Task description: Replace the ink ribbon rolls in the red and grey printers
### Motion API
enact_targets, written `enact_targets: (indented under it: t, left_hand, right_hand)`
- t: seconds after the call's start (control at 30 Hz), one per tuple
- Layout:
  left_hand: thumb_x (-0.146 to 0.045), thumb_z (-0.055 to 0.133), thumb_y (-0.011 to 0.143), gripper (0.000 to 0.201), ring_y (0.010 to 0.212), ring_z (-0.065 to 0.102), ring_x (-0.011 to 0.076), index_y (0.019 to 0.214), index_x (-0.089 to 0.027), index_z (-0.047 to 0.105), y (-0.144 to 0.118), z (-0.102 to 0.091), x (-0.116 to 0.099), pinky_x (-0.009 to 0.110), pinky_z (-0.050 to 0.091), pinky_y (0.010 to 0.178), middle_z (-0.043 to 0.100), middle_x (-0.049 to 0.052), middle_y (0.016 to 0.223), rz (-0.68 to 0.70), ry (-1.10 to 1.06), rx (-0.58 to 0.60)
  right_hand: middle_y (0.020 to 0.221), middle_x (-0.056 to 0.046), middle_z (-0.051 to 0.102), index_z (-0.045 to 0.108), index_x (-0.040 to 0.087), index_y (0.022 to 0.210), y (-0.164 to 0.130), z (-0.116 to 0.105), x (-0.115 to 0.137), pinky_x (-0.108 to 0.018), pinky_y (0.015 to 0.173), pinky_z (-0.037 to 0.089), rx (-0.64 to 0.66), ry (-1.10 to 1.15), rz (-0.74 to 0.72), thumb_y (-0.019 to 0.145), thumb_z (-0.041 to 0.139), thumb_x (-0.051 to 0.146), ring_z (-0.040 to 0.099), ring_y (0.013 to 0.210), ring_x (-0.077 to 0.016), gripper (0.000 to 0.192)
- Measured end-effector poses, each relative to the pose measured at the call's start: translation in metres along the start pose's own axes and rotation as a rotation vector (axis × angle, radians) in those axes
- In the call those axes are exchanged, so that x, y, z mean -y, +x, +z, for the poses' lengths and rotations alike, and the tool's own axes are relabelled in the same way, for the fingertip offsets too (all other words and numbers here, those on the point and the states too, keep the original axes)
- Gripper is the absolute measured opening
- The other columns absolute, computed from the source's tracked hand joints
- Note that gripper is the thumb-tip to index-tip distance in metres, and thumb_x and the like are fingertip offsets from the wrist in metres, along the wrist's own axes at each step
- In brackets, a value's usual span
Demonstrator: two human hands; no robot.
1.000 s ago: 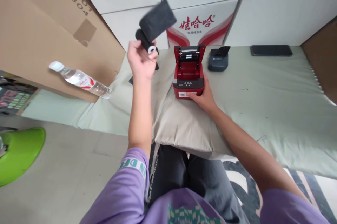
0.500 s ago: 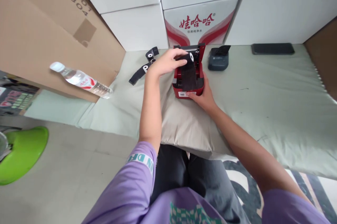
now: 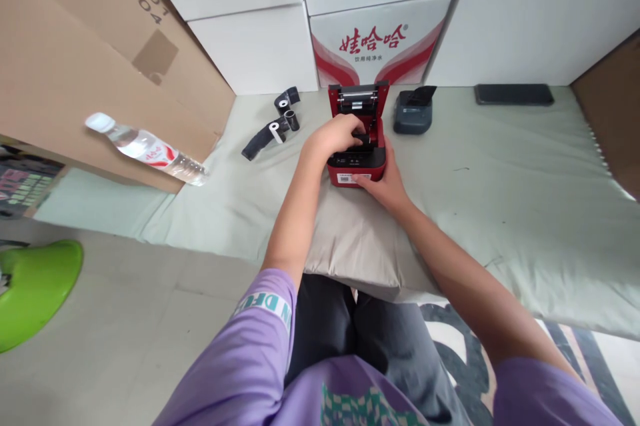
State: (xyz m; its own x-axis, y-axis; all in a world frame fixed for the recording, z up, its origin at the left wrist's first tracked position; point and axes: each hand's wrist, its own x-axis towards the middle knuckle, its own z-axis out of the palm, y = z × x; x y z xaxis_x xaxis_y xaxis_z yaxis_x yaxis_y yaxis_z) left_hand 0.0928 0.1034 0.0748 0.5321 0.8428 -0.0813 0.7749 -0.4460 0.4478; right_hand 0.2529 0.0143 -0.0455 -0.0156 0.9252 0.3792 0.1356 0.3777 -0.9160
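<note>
A small red and black label printer (image 3: 355, 170) stands on the covered surface in front of me, its lid (image 3: 357, 99) raised at the back. My left hand (image 3: 337, 134) reaches into the open bay from the left, fingers bent round a black label roll (image 3: 367, 139) that is mostly hidden by the hand and the bay. With my right hand (image 3: 387, 179) I grip the printer's right side, thumb on the white sticker at its front. Left of the printer lie black label strips (image 3: 260, 141) with small rolls, one (image 3: 283, 106) showing a white core.
A dark grey device (image 3: 413, 118) with a black strip on top sits right of the printer, and a black phone (image 3: 514, 95) lies farther right. White cartons (image 3: 380, 33) line the back. A water bottle (image 3: 150, 149) leans by the brown carton (image 3: 100, 46) on the left.
My left hand has lowered the black label roll into the printer's bay. Its loose strip no longer hangs over the printer's front. The right hand keeps its hold.
</note>
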Motion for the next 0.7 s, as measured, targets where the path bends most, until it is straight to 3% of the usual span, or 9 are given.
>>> enact_targets:
  t: [0.17, 0.3, 0.43, 0.57, 0.7]
  left_hand:
    - [-0.012, 0.069, 0.089, 0.029, 0.111, 0.074, 0.0295, 0.113, -0.020, 0.083, 0.001, 0.002, -0.009, 0.040, 0.057, 0.098, 0.081, 0.009, 0.114, -0.095, 0.132, 0.035]
    - [-0.025, 0.061, 0.098, 0.027, 0.111, 0.072, 0.0274, 0.111, -0.021, 0.083, -0.001, -0.002, -0.020, 0.038, 0.052, 0.105, 0.081, 0.009, 0.110, -0.158, 0.212, 0.155]
    - [-0.040, 0.046, 0.106, 0.044, 0.114, 0.071, 0.0277, 0.104, -0.016, 0.082, 0.001, -0.001, -0.025, 0.037, 0.047, 0.110, 0.082, 0.013, 0.110, -0.171, 0.233, 0.174]
    - [-0.047, 0.043, 0.106, 0.047, 0.106, 0.071, 0.0246, 0.103, -0.018, 0.080, -0.005, -0.009, -0.020, 0.032, 0.050, 0.094, 0.080, 0.010, 0.115, -0.158, 0.037, 0.114]
    - [-0.057, 0.062, 0.094, 0.041, 0.079, 0.065, 0.0202, 0.080, -0.020, 0.073, -0.026, -0.029, -0.017, 0.030, 0.043, 0.072, 0.072, 0.004, 0.081, -0.057, -0.096, 0.177]
  right_hand:
    - [0.171, -0.016, 0.043, 0.030, 0.025, 0.166, 0.000, 0.000, 0.000, -0.056, 0.136, 0.035, 0.010, 0.002, -0.016, 0.067, 0.092, 0.066, 0.045, 0.159, -0.0348, 0.123]
    - [0.172, -0.016, 0.041, 0.027, 0.025, 0.167, 0.000, 0.000, -0.007, -0.058, 0.136, 0.034, 0.021, -0.013, -0.005, 0.067, 0.092, 0.065, 0.044, 0.160, -0.0356, 0.126]
    - [0.171, -0.018, 0.043, 0.026, 0.023, 0.167, 0.000, -0.001, -0.009, -0.057, 0.135, 0.036, 0.025, -0.005, 0.001, 0.067, 0.093, 0.063, 0.046, 0.158, -0.0357, 0.127]
    - [0.170, -0.018, 0.044, 0.031, 0.024, 0.165, 0.001, -0.001, -0.004, -0.059, 0.134, 0.037, 0.008, -0.010, 0.000, 0.065, 0.093, 0.067, 0.047, 0.157, -0.0370, 0.125]
    - [0.170, -0.018, 0.044, 0.035, 0.023, 0.163, 0.002, -0.001, 0.001, -0.058, 0.134, 0.037, 0.012, 0.005, -0.040, 0.066, 0.092, 0.069, 0.045, 0.158, -0.0380, 0.121]
